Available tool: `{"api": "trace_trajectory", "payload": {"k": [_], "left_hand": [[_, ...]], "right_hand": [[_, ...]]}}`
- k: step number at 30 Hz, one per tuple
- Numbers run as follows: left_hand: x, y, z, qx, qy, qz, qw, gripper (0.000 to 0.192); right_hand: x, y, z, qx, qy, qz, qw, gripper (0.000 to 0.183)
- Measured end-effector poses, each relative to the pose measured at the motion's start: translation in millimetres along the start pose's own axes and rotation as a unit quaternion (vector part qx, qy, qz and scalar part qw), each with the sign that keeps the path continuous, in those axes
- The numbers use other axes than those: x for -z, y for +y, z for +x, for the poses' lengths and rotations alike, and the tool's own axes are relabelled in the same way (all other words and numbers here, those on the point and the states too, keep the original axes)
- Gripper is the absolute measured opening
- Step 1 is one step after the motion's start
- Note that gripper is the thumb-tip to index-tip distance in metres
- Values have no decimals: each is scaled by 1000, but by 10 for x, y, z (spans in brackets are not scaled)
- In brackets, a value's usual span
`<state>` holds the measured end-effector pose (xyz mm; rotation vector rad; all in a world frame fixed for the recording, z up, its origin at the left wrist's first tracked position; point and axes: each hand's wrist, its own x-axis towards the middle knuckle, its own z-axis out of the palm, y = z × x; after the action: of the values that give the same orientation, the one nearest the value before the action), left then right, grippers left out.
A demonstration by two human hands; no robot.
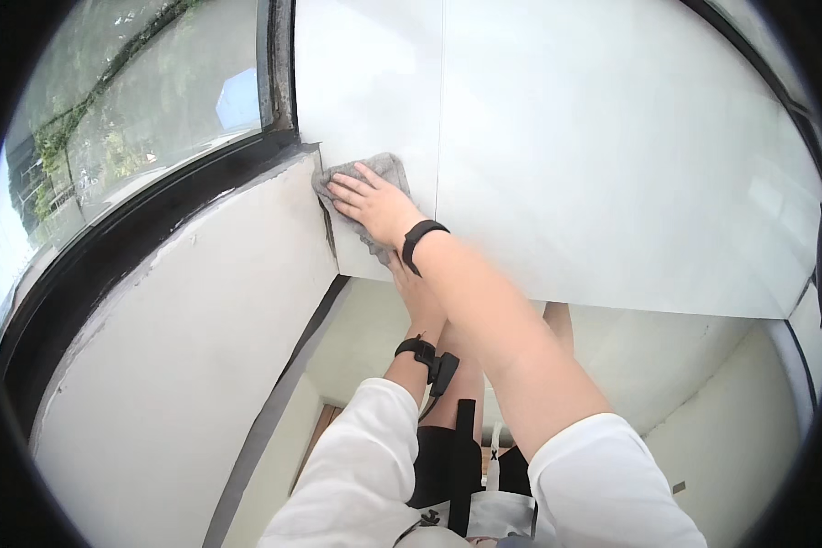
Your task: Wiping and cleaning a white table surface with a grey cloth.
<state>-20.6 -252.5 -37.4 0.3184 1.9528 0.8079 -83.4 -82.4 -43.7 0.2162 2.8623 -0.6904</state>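
Note:
My right hand (377, 205), with a black band at the wrist, lies flat with fingers spread on a crumpled grey cloth (390, 168). It presses the cloth against a smooth white tabletop-like panel (589, 157), in the corner beside the wall under the window. Below it, my left hand (414, 291) reaches up to the cloth's lower end near the panel's front edge. The right forearm crosses over and hides part of the left hand, so its grip is unclear. A thin seam runs down the panel right of the cloth.
At left, a window (144, 89) with a black frame (178, 198) sits above a white wall (198, 308). Rough, chipped edging follows the frame. A dark gap (327, 226) shows at the corner. My legs and the pale floor (623, 342) appear beneath the panel's edge.

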Motion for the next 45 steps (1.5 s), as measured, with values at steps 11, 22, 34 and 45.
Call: {"api": "trace_trajectory", "payload": {"k": [11, 22, 34, 45], "left_hand": [[590, 171, -114, -64, 135, 316, 937, 30], [1548, 161, -679, 28, 187, 408, 893, 18], [1734, 1184, -1111, -218, 155, 347, 899, 18], [1247, 2188, -685, -100, -194, 334, 917, 27]], "right_hand": [[-127, -512, -12, -46, -17, 33, 998, 57], [-309, -798, -468, 97, -84, -24, 991, 57], [-139, -1130, -1566, -64, 26, 543, 837, 66], [557, 87, -3000, -279, 64, 559, 778, 20]]}}
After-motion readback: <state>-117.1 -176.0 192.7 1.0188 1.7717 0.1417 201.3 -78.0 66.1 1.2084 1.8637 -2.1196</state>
